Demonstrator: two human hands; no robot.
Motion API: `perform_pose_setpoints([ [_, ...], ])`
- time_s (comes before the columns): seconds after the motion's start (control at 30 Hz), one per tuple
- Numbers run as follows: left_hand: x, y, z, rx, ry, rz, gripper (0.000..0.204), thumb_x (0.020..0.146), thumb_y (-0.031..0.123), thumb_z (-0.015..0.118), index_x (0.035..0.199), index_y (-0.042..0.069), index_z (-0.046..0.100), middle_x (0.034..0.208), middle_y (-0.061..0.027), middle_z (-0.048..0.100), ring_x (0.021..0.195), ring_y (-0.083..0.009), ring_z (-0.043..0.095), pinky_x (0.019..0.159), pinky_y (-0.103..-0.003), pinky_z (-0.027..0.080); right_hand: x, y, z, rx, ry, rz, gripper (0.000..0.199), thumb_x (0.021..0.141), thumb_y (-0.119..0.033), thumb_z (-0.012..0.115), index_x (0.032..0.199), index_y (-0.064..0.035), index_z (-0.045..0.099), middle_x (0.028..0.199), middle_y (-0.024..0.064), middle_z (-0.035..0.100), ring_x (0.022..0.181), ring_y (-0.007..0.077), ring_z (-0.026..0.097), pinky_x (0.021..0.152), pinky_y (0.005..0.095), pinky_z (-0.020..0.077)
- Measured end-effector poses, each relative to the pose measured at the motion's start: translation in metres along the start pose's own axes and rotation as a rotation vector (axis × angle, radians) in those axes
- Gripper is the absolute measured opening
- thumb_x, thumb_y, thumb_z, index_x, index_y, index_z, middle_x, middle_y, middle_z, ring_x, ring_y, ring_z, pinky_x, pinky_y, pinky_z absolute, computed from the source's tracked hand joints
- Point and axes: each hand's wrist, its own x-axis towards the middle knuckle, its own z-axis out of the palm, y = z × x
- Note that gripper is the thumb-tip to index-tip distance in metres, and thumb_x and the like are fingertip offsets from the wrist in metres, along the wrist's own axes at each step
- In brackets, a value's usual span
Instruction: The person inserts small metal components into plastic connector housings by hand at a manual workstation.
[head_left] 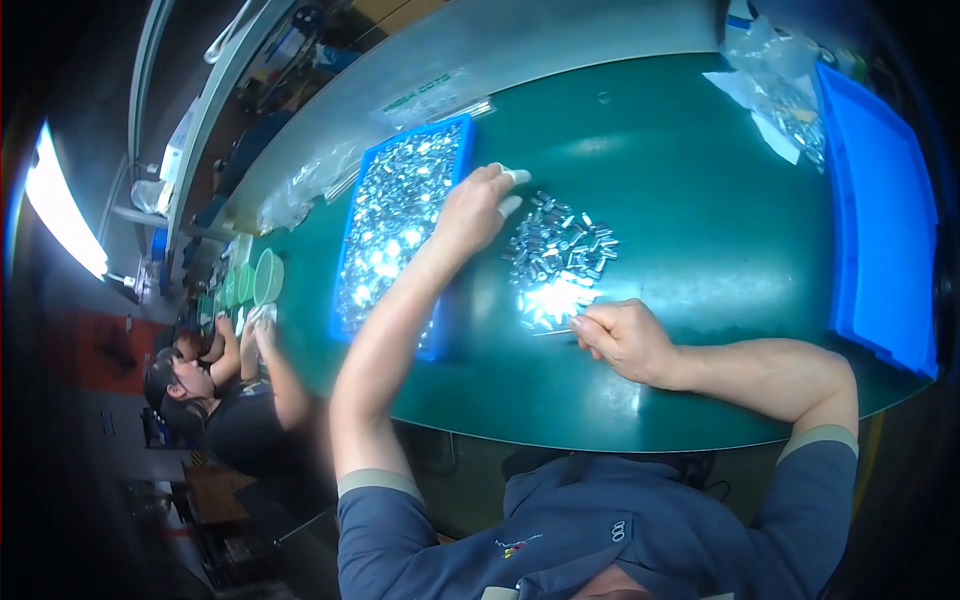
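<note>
A loose pile of small shiny metal cylinders (563, 240) lies on the green tabletop in front of me. My left hand (478, 207) is up at the left of the pile, beside the blue tray's right edge. White covers are on its fingertips; thumb and fingers are apart, and nothing shows between them. Low at the pile's near edge, my right hand (630, 342) is closed, its fingertips pinched together. A thin pale line shows by those fingertips, too glary to name. The blue tray (463, 150) on the left is full of similar small shiny metal parts.
A large blue bin (885, 220) stands at the table's right end. Clear plastic bags (790, 90) lie at the far right, and more plastic wrap (300, 195) at the left. Green bowls (268, 277) stand by people (235, 415) working on the left.
</note>
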Motion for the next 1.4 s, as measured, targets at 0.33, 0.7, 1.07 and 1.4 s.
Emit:
perform_pose_setpoints([
  [0.33, 0.000, 0.013, 0.017, -0.223, -0.029, -0.086, 0.020, 0.085, 0.007, 0.078, 0.100, 0.000, 0.066, 0.093, -0.0145, 0.071, 0.085, -0.0275, 0.070, 0.077, -0.036, 0.054, -0.004, 0.003, 0.005, 0.000, 0.072, -0.098, 0.038, 0.102, -0.031, 0.058, 0.076, -0.0036, 0.062, 0.065, 0.0124, 0.065, 0.059, 0.0305, 0.064, 0.058, 0.0425, 0.0478],
  [0.7, -0.101, 0.086, -0.003, -0.582, 0.077, -0.258, 0.022, 0.084, 0.006, 0.081, 0.102, 0.001, 0.069, 0.094, -0.0058, 0.072, 0.086, -0.0140, 0.067, 0.081, -0.029, 0.054, 0.008, 0.011, -0.003, 0.205, 0.254, 0.042, 0.026, 0.104, -0.026, 0.060, 0.094, -0.0022, 0.064, 0.076, 0.0025, 0.066, 0.071, 0.0086, 0.059, 0.063, 0.0262, 0.0484],
  [1.07, -0.108, 0.091, 0.001, -0.662, 0.121, -0.351, 0.020, 0.085, 0.004, 0.079, 0.102, 0.001, 0.070, 0.096, -0.0067, 0.072, 0.088, -0.0142, 0.067, 0.082, -0.029, 0.054, 0.002, 0.011, -0.003, 0.225, 0.195, 0.078, 0.024, 0.103, -0.024, 0.062, 0.092, -0.0024, 0.063, 0.076, 0.0020, 0.064, 0.068, 0.0064, 0.055, 0.060, 0.0251, 0.0440],
  [1.4, -0.103, 0.092, 0.000, -0.508, 0.084, -0.091, 0.017, 0.083, 0.005, 0.080, 0.098, 0.002, 0.071, 0.095, -0.0106, 0.073, 0.088, -0.0228, 0.070, 0.077, -0.033, 0.056, 0.003, 0.005, -0.005, 0.109, 0.145, 0.052, 0.029, 0.103, -0.025, 0.058, 0.085, -0.0031, 0.063, 0.068, 0.0037, 0.062, 0.062, 0.0112, 0.057, 0.057, 0.0300, 0.0447],
])
